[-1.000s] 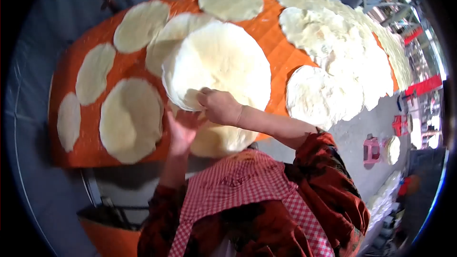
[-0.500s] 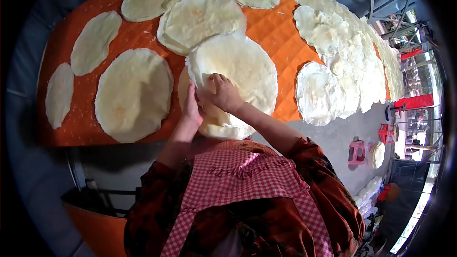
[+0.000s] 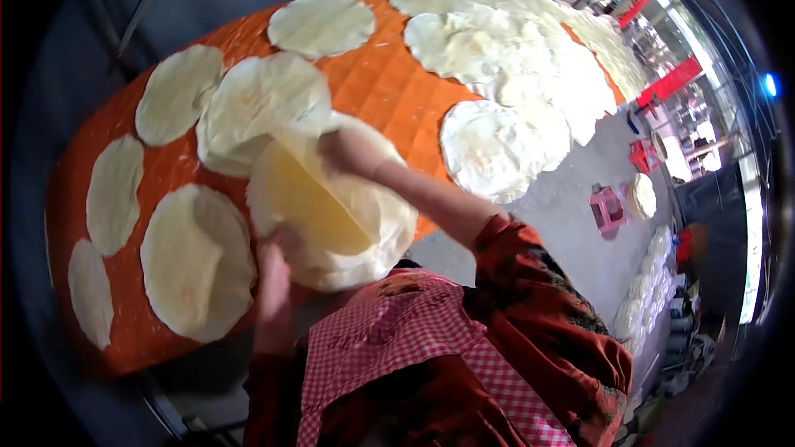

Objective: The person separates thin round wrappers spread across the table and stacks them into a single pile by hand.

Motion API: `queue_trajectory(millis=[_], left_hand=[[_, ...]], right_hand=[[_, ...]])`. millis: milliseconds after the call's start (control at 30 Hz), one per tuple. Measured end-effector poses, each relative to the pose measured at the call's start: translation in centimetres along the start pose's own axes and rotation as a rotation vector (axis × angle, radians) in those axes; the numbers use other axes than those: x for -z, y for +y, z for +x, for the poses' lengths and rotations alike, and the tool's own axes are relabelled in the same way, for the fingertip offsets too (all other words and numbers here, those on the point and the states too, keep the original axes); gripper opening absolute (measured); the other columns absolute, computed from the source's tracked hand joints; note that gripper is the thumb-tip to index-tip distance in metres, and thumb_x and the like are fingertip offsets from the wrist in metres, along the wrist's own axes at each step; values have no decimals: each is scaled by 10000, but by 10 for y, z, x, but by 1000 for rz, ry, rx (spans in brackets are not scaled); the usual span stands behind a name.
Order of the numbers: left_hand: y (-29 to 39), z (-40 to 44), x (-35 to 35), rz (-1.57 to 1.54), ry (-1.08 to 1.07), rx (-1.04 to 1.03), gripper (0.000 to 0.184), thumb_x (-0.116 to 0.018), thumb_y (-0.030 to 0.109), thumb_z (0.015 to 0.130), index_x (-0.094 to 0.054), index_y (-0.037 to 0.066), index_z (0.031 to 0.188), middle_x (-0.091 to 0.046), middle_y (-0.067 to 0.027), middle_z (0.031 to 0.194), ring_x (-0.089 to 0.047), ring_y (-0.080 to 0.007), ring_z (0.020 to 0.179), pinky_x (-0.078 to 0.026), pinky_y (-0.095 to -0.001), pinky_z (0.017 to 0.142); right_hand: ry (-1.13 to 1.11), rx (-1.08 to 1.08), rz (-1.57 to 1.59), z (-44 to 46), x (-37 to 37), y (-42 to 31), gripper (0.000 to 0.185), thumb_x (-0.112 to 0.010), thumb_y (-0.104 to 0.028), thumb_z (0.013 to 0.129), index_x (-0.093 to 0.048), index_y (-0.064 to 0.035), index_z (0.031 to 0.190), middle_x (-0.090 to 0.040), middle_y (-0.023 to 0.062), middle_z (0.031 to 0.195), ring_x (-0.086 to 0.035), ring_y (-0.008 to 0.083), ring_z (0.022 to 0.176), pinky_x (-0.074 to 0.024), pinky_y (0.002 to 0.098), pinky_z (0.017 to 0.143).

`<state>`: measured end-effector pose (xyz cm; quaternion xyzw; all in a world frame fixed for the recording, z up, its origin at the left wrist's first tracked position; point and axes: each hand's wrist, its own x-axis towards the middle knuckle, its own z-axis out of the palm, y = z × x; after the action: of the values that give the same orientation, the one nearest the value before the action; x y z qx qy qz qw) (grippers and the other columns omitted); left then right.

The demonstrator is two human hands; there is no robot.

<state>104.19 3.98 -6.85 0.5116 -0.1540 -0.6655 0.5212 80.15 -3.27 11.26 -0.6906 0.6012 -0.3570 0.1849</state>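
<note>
in the head view, your two hands are apart from each other, both at a stack of round, cream-coloured, thin dough sheets (image 3: 339, 275) at the near edge of an orange, quilt-patterned tabletop (image 3: 381, 87). your right hand (image 3: 349, 151) is over the stack's upper part, beside a folded sheet showing a smooth yellow face (image 3: 319, 203). your left hand (image 3: 281, 244) is at the stack's left edge. both are blurred, so i cannot tell whether their fingers are closed. to the left lies a large, pale, round sheet (image 3: 196, 263); to the right, a heap of overlapping whitish sheets (image 3: 505, 54).
</note>
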Motion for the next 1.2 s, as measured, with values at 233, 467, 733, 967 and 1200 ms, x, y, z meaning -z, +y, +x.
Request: queue_trajectory(millis=[233, 467, 733, 967, 1200], left_hand=[[-4, -4, 19, 67, 99, 6, 429, -603, 131, 833, -503, -21, 1222, -569, -127, 1156, -546, -272, 1053, -453, -396, 882], [14, -41, -1, -30, -12, -56, 379, -622, 146, 815, -527, 6, 1153, -575, -98, 1136, -538, -237, 1056, -448, -371, 876], [51, -68, -100, -23, 15, -72, 354, -596, 134, 829, -522, 67, 1169, -567, -69, 1139, -551, -238, 1046, -487, -396, 805], [78, -80, -148, -35, -197, -212, 385, -532, 285, 923, -493, 63, 1235, -549, -73, 1164, -523, -198, 1086, -446, -370, 882], [-30, -28, -86, 826, -44, -737, 339, -573, 231, 898, -524, 33, 1168, -541, -125, 1193, -507, -276, 1124, -426, -400, 910]], right_hand=[[67, -216, 247, 103, 277, 161, 204, -595, -230, 842, -670, -47, 789, -669, 49, 735, -599, 134, 598, -486, 296, 558], [143, -850, -258, 23, 306, 348, 267, -676, -252, 752, -610, -56, 922, -650, 110, 868, -624, 179, 731, -504, 310, 601], [-709, -48, 234, -86, 53, 14, 860, -733, -314, 705, -286, -12, 1376, -533, 243, 1173, -554, 387, 1049, -458, 399, 890], [-475, 187, 128, 81, 19, 33, 210, -548, -25, 719, -644, 10, 903, -637, 155, 706, -643, 257, 656, -509, 386, 580], [218, 104, 227, 260, 250, 133, 149, -661, -115, 695, -676, -29, 814, -616, 20, 660, -564, 83, 658, -477, 296, 584]])
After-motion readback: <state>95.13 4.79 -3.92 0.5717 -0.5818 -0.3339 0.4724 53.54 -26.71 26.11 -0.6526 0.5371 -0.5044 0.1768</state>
